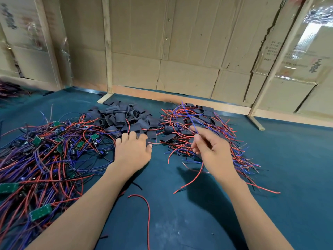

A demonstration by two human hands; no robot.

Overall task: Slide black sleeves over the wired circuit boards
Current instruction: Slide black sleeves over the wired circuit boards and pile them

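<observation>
The flattened black tube sleeves (pixel 124 118) lie in a loose heap at the middle of the dark green mat (pixel 288 159), between a tangle of bare green circuit boards with red and purple wires (pixel 45 150) on the left and a pile of already sleeved boards (pixel 203 114) on the right. The left hand (pixel 133 150) rests palm down at the heap's near edge, fingers curled onto a sleeve; whether it has one pinched I cannot tell. The right hand (pixel 212 150) pinches thin blue and red wires (pixel 191 120) between thumb and forefinger. The sleeves look light, soft and easily squashed shut, so each is probably best taken near its open end; the boards look light but stiff, their leads floppy and prone to snag. Brown cardboard panels (pixel 180 42) wall the back.
</observation>
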